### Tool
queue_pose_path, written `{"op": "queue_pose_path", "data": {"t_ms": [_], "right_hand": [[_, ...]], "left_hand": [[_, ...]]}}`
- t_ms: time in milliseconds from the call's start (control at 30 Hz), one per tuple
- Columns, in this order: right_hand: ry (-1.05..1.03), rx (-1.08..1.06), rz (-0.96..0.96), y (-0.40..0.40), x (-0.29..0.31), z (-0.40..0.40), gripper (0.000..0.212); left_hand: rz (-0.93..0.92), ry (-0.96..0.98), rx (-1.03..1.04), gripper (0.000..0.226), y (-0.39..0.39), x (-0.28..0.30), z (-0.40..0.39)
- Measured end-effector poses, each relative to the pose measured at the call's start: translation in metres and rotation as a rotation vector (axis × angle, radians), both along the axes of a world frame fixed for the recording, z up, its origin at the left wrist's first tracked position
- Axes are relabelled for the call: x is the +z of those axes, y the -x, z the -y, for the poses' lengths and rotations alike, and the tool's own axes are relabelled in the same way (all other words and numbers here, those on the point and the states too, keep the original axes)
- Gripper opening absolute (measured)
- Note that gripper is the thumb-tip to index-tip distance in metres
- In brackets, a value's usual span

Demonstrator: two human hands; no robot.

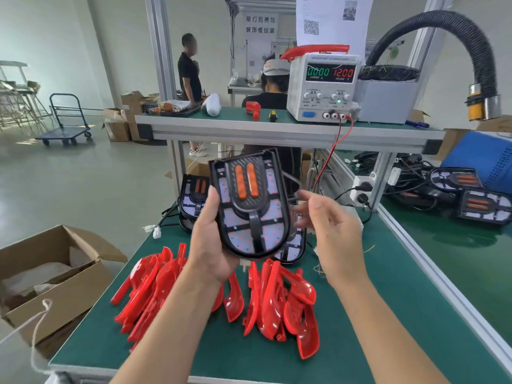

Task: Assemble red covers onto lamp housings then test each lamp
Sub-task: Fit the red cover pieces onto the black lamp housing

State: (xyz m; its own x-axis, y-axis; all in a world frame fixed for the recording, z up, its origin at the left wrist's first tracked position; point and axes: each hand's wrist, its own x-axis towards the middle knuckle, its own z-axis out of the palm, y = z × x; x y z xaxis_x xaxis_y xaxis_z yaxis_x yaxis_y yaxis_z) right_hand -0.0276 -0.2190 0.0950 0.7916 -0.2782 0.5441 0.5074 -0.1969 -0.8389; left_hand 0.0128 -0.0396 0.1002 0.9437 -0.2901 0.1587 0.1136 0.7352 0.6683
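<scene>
My left hand (209, 242) grips a black lamp housing (249, 206) by its left edge and holds it upright above the bench, orange strips facing me. To the right of the housing, my right hand (329, 231) hovers with fingers loosely spread; it is motion-blurred and seems to touch the thin black wire behind the housing. Two heaps of red covers (155, 289) (279, 303) lie on the green bench below. More housings (194, 195) stack behind my left hand.
A power supply (322, 87) reading 12.00 V stands on the upper shelf (277, 128), with red and black leads (328, 164) hanging down. Further housings (484, 206) lie on the right bench. A cardboard box (52, 275) sits at left. Two people are behind the shelf.
</scene>
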Motion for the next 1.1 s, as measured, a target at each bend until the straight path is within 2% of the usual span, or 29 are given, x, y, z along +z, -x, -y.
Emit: {"op": "queue_pose_path", "data": {"t_ms": [67, 100, 200, 267, 367, 500, 700, 833, 900, 1033, 1100], "right_hand": [[0.115, -0.199, -0.057, 0.001, -0.015, 0.015, 0.018], [0.239, -0.272, -0.163, 0.001, -0.025, 0.025, 0.019], [0.661, -0.244, -0.639, -0.001, -0.061, 0.042, 0.032], [0.821, -0.219, -0.782, -0.005, -0.081, 0.04, 0.026], [1.025, -0.247, -0.775, -0.013, -0.097, 0.028, 0.024], [1.143, -0.233, -0.776, -0.029, -0.097, 0.017, 0.03], [1.205, -0.195, -0.874, -0.042, -0.089, 0.011, 0.036], [1.204, -0.306, -0.798, -0.036, -0.079, 0.024, 0.016], [1.261, -0.376, -0.793, -0.028, -0.074, 0.034, 0.024], [1.324, -0.428, -0.765, -0.01, -0.076, 0.052, 0.016], [1.386, -0.426, -0.758, -0.002, -0.079, 0.057, 0.02]], "left_hand": [[0.03, 0.032, 0.041, 0.06, -0.008, 0.0, -0.014], [0.045, 0.039, 0.046, 0.059, -0.011, -0.002, -0.02], [0.055, 0.024, 0.04, 0.06, -0.01, -0.011, -0.03], [0.046, 0.0, 0.032, 0.061, -0.007, -0.018, -0.029], [0.017, -0.029, 0.017, 0.061, -0.005, -0.026, -0.025], [-0.023, -0.078, 0.024, 0.061, -0.002, -0.03, -0.023], [-0.055, -0.133, 0.019, 0.063, 0.002, -0.033, -0.018], [-0.078, -0.15, 0.018, 0.062, 0.005, -0.037, -0.013], [-0.082, -0.159, 0.007, 0.062, 0.005, -0.04, -0.011], [-0.098, -0.169, 0.0, 0.06, 0.004, -0.046, -0.007], [-0.111, -0.17, -0.016, 0.061, 0.002, -0.048, -0.005]]}}
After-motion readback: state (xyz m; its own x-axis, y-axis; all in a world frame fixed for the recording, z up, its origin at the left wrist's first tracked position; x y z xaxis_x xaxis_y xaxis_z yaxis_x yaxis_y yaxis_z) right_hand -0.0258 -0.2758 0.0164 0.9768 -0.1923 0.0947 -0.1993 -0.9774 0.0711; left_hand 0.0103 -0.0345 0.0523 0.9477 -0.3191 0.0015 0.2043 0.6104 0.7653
